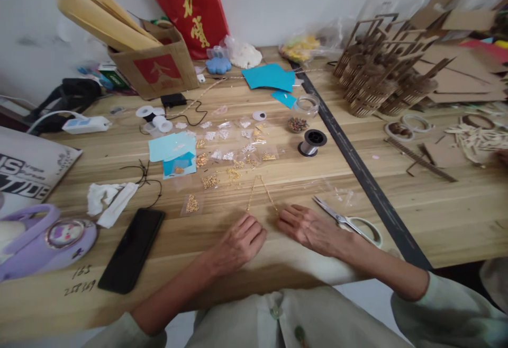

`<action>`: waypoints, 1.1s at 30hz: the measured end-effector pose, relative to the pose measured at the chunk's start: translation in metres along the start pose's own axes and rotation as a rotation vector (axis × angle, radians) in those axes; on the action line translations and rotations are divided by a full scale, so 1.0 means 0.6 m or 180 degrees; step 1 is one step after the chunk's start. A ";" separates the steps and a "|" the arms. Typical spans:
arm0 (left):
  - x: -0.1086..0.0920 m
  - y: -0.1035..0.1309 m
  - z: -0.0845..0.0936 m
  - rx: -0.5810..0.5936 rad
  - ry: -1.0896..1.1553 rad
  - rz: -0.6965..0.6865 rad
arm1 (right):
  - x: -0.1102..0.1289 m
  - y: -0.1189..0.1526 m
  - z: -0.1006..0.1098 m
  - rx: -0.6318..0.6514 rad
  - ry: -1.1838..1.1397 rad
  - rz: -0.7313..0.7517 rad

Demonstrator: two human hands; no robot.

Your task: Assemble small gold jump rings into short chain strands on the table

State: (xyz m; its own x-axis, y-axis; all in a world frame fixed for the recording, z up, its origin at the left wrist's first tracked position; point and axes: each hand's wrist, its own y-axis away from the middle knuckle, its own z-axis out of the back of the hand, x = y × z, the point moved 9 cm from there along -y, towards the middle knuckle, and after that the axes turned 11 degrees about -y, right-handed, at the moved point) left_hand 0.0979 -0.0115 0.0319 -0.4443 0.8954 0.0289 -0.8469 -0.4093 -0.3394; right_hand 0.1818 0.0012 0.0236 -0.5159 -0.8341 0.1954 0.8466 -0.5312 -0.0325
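Shirt (238, 319), left hand (241, 239), right hand (304, 227) — fingers (288, 213) seemingly pinching gold chain (251, 194) — wooden table (444, 221), white wall (273, 3)

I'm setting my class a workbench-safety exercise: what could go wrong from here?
1. The thin gold-coloured chain runs between the left hand and right hand; a sharp tug might snap it.
2. The small gold-coloured pieces lie just beyond the chain's bend, so a sweep could scatter them.
3. The silver-bladed scissors with white loop handles lie beside the right forearm, which might knock them.
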 end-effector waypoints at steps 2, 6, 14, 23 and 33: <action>-0.007 -0.002 -0.003 0.0011 -0.0004 -0.0074 | 0.003 0.002 0.003 -0.0035 -0.0057 -0.0007; -0.019 -0.006 -0.003 0.0028 0.0006 -0.0189 | 0.008 0.004 0.005 -0.0067 -0.0205 -0.0025; -0.030 0.003 0.002 -0.0038 0.0125 -0.0232 | 0.018 0.015 -0.006 0.0025 -0.0280 -0.0102; -0.033 0.025 -0.012 -0.0208 -0.0093 -0.0249 | 0.004 0.049 0.022 -0.0266 -0.0597 -0.0629; -0.002 -0.023 -0.053 0.0602 -0.0363 0.0107 | 0.013 0.052 0.002 -0.0439 -0.0627 -0.0709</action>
State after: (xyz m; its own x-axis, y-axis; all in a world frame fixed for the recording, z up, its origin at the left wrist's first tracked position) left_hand 0.1195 -0.0011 0.0064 -0.4943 0.8595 0.1304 -0.8660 -0.4738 -0.1598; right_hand 0.2042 -0.0218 0.0250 -0.6398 -0.6574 0.3980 0.6831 -0.7238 -0.0974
